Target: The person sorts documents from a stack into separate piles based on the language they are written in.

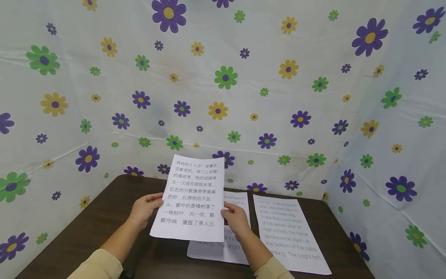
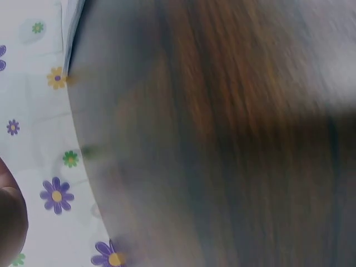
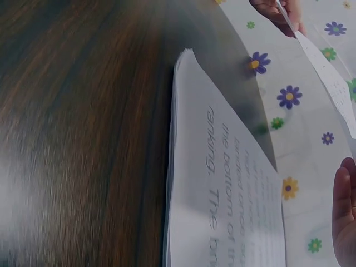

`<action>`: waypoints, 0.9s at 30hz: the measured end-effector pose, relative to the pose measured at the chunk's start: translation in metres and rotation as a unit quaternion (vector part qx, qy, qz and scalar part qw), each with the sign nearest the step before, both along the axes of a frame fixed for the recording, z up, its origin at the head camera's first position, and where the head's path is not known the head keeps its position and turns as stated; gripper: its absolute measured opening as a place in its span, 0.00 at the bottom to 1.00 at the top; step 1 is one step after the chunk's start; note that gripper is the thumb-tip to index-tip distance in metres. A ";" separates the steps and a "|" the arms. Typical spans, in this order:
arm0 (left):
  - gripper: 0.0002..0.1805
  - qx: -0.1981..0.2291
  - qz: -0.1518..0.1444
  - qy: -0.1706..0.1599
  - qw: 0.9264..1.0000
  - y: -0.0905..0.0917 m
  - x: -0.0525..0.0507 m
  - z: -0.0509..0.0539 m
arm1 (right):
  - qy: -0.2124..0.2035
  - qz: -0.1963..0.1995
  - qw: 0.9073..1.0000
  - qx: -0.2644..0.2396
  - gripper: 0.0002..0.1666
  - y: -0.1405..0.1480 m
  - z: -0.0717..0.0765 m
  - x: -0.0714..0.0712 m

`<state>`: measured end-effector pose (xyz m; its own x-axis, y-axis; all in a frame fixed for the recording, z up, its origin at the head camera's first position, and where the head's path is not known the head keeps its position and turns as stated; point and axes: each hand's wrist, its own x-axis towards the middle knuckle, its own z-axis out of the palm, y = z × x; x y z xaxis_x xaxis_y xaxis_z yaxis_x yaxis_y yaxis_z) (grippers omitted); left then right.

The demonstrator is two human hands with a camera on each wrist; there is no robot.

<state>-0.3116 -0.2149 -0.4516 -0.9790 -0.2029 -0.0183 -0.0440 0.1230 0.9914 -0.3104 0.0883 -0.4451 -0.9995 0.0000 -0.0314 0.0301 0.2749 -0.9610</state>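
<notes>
A white sheet of paper printed with Chinese text (image 1: 189, 197) is held up, tilted, above the table. My left hand (image 1: 144, 209) pinches its left edge, and my right hand (image 1: 237, 221) pinches the right edge. Under the right forearm lies a stack of sheets with English text (image 1: 219, 252), partly covered by the raised sheet. The right wrist view shows the raised sheet (image 3: 328, 78) nearly edge-on, the left hand (image 3: 281, 14) gripping it, and part of the right hand (image 3: 346, 217). Only a sliver of the left hand (image 2: 11, 222) appears in the left wrist view.
Another white page with English text (image 1: 289, 232) lies on the right of the dark wooden table (image 1: 94, 221). A flower-patterned cloth (image 1: 271, 128) hangs behind the table and along both sides. Near the left forearm is a small black object (image 1: 129, 273), too dark to identify.
</notes>
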 end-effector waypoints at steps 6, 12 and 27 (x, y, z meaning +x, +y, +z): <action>0.25 -0.024 0.005 -0.006 1.000 -0.015 0.003 0.000 | -0.003 0.007 1.000 -0.003 0.25 -0.015 -0.003 -0.001; 0.25 -0.043 0.010 -0.012 0.999 -0.029 0.004 -0.003 | -0.005 0.014 1.000 -0.009 0.25 -0.030 -0.005 -0.002; 0.27 -0.077 0.042 -0.039 0.995 -0.056 0.007 -0.012 | -0.005 0.036 0.999 -0.006 0.26 -0.062 -0.009 -0.002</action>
